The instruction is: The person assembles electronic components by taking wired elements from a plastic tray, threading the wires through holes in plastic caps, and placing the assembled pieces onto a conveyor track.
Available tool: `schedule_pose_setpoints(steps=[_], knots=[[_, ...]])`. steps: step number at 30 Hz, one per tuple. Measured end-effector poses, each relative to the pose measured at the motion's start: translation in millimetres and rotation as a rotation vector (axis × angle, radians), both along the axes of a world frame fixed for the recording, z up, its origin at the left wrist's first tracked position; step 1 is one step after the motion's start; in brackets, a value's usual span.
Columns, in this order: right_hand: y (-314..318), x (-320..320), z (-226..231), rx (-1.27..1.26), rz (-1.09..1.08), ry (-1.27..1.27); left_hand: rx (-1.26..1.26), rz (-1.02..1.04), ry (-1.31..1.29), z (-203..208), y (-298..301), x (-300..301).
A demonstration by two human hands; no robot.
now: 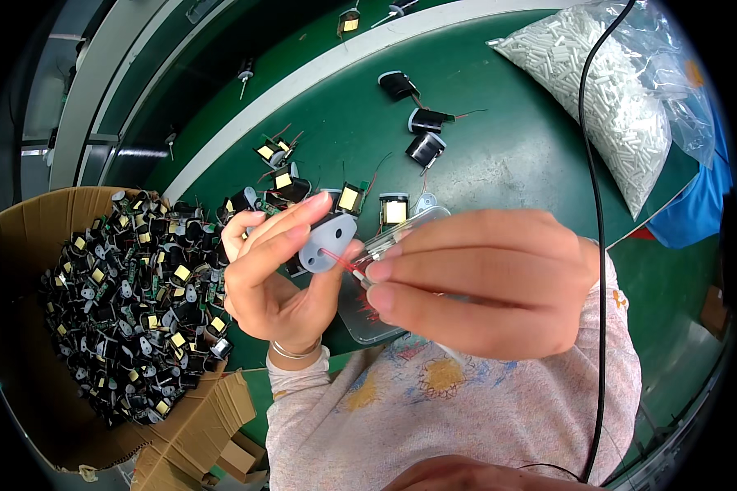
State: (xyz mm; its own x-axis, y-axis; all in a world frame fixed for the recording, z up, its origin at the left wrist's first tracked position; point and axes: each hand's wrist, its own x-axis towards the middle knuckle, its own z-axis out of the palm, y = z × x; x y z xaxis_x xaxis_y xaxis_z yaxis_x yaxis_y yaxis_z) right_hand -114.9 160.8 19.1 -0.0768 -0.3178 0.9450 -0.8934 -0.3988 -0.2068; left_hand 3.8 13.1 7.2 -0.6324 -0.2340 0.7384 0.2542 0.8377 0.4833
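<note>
My left hand holds a small black part with a grey oval end cap between its fingertips and thumb. The cap faces up, with dark holes in it. A thin red wire stretches from the cap toward my right fingertips. My right hand is closed in a pinch on a small white tube-like piece at the wire. Whether the wire runs inside that piece, I cannot tell. Beneath both hands lies a clear plastic box with small red-and-silver pieces, partly hidden.
At left, a cardboard box is heaped with similar black parts. A few more lie on the green table. A bag of white tubes sits at the far right. A black cable hangs down the right side.
</note>
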Motion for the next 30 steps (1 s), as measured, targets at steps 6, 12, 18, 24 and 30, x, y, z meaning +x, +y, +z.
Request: schedule_pose_setpoints(steps=[6,12,18,24,30], knots=[[2,-4,-1,0.106,0.121,-0.104,-0.039,-0.016,0.028,0,-2,0],[-5,-8,-1,0.303,0.120,-0.383,-0.025,-0.055,-0.169,11,3,0],[-2,-12,1,0.348,0.011,-0.286,0.519,-0.243,-0.089,3,8,-2],[-3,-1,-6,0.226,-0.092,-0.080,0.421,-0.167,-0.106,3,12,1],[-10,-4,-15,0.192,-0.014,-0.154,0.429,-0.162,-0.139,5,15,3]])
